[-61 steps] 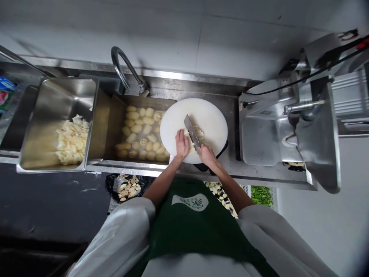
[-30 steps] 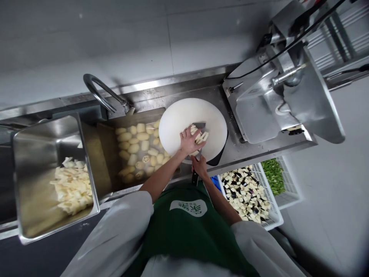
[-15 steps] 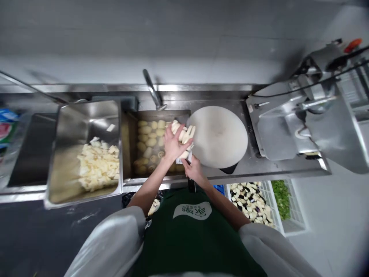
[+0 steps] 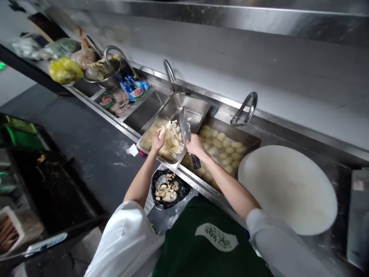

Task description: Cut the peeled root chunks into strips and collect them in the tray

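Observation:
A deep steel pan (image 4: pixel 190 103) sits across the sink edge, with pale cut potato pieces (image 4: pixel 173 142) heaped at its near end. My left hand (image 4: pixel 157 142) is over the left of the heap, curled against some pieces; its fingertips are partly hidden. My right hand (image 4: pixel 195 145) is closed round the black handle of a cleaver (image 4: pixel 184 124). The broad blade points away from me, tilted over the pan's right side, with pale bits near it. Whole peeled potatoes (image 4: pixel 227 151) lie under water in the sink right of the pan.
A round white cutting board (image 4: pixel 288 188) lies to the right. Two curved taps (image 4: pixel 246 107) rise behind the sinks. Below the counter edge stands a black-lined bin (image 4: pixel 167 192) with scraps. Packets (image 4: pixel 134 88), bags (image 4: pixel 65 71) and a metal bowl (image 4: pixel 102 73) are farther left.
Both hands have moved left from beside the cutting board to the pan, carrying the cut pieces and the cleaver. The view has turned left.

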### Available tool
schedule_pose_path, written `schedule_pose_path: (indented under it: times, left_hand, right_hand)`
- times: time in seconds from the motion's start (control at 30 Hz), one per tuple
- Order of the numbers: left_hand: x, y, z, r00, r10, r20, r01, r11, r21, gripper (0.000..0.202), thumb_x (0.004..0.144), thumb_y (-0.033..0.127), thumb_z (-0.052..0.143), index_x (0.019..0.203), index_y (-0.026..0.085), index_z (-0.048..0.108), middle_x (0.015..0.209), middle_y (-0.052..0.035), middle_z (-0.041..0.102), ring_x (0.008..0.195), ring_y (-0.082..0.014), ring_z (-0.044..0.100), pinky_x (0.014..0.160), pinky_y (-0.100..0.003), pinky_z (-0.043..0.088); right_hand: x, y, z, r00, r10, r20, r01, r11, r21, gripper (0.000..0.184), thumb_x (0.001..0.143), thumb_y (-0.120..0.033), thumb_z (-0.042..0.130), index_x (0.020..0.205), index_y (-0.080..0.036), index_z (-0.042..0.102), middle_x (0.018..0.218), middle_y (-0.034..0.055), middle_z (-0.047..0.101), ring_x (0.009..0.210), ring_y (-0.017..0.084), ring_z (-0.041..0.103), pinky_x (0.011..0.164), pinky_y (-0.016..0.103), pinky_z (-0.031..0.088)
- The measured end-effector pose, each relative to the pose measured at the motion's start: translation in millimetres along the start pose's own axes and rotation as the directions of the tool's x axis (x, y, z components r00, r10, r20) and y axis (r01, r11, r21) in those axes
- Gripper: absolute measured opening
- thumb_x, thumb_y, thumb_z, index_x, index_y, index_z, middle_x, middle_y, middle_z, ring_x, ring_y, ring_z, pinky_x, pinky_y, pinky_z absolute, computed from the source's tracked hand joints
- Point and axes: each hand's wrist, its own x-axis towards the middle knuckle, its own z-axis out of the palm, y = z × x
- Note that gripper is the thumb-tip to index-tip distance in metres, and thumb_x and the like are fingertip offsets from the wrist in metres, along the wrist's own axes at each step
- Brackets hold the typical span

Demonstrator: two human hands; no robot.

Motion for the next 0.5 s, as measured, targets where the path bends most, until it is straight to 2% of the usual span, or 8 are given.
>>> schedule_pose_path:
  times: [0.07,0.13,0.2,0.27,0.33,0.4,0.43,0.5]
  left_hand:
    - [-11,-16,-4.2,0.997,-0.001,-0.076,0.002,1.0,0.001,0.053,0.101,0.043,0.043,0.139,0.008,0.055,0.143,-0.0191,0.058,0.136,-0.0268,0.053,0.118,-0.042,0.037]
    - [-21,-20,-4.0,0.993,0.037,-0.109,-0.036,0.999,0.011,0.052,0.103,0.042,0.038,0.138,0.009,0.056,0.142,-0.0178,0.059,0.135,-0.0257,0.053,0.118,-0.042,0.038]
    - [-29,-14,0.7,0.994,0.093,-0.062,-0.09,0.994,0.058,0.049,0.101,0.041,0.04,0.133,0.009,0.059,0.139,-0.0181,0.061,0.133,-0.027,0.054,0.117,-0.044,0.039]
    - [-40,1,12.1,0.983,0.184,-0.011,-0.182,0.979,0.096,0.045,0.098,0.039,0.044,0.127,0.01,0.063,0.134,-0.018,0.063,0.13,-0.0285,0.055,0.117,-0.046,0.039]
    - [-59,23,33.7,0.953,0.302,0.005,-0.301,0.95,0.077,0.039,0.098,0.036,0.043,0.121,0.014,0.065,0.126,-0.0161,0.065,0.125,-0.0278,0.058,0.115,-0.045,0.042]
    - [-87,45,67.3,0.904,0.42,0.08,-0.422,0.906,0.018,0.036,0.1,0.033,0.038,0.118,0.018,0.066,0.119,-0.0136,0.066,0.119,-0.0259,0.06,0.111,-0.043,0.046]
    - [-102,55,88.1,0.867,0.466,0.18,-0.472,0.882,-0.011,0.036,0.1,0.031,0.038,0.117,0.019,0.067,0.116,-0.0129,0.067,0.116,-0.0254,0.061,0.109,-0.042,0.047]
    - [-132,69,134.3,0.748,0.47,0.468,-0.526,0.85,-0.013,0.033,0.098,0.03,0.041,0.115,0.022,0.069,0.113,-0.0121,0.068,0.113,-0.0254,0.063,0.105,-0.041,0.05]
  right_hand:
    - [-11,19,-14,1.0,0.027,0.0,-0.027,0.993,0.116,0.007,0.088,-0.026,0.058,0.085,-0.019,0.058,0.049,-0.0043,0.055,0.038,0.012,0.054,0.043,0.021,0.041]
    - [-35,43,-36,0.999,0.03,0.016,-0.033,0.98,0.196,0.011,0.087,-0.029,0.059,0.082,-0.022,0.054,0.046,-0.0066,0.051,0.035,0.011,0.05,0.038,0.02,0.037]
    - [-68,71,-62,0.998,0.06,-0.028,-0.054,0.981,0.185,0.017,0.087,-0.036,0.059,0.079,-0.023,0.05,0.045,-0.0072,0.049,0.034,0.011,0.047,0.036,0.02,0.034]
    - [-107,101,-91,0.982,0.141,-0.127,-0.131,0.988,0.083,0.021,0.087,-0.042,0.057,0.077,-0.024,0.049,0.047,-0.0058,0.051,0.036,0.012,0.048,0.039,0.022,0.036]
    - [-148,135,-121,0.952,0.177,-0.25,-0.201,0.977,-0.074,0.024,0.087,-0.046,0.055,0.077,-0.025,0.05,0.05,-0.0027,0.055,0.042,0.014,0.053,0.045,0.024,0.041]
    - [-187,168,-150,0.907,0.273,-0.321,-0.342,0.922,-0.184,0.025,0.085,-0.049,0.053,0.078,-0.025,0.053,0.052,0.0002,0.058,0.046,0.017,0.057,0.049,0.027,0.042]
    - [-205,185,-162,0.875,0.316,-0.367,-0.408,0.889,-0.208,0.025,0.085,-0.049,0.051,0.08,-0.024,0.054,0.053,0.0012,0.059,0.048,0.018,0.059,0.05,0.028,0.042]
    - [-235,215,-182,0.807,0.386,-0.446,-0.523,0.819,-0.237,0.023,0.085,-0.047,0.049,0.081,-0.025,0.054,0.053,0.0022,0.06,0.05,0.021,0.061,0.051,0.029,0.043]
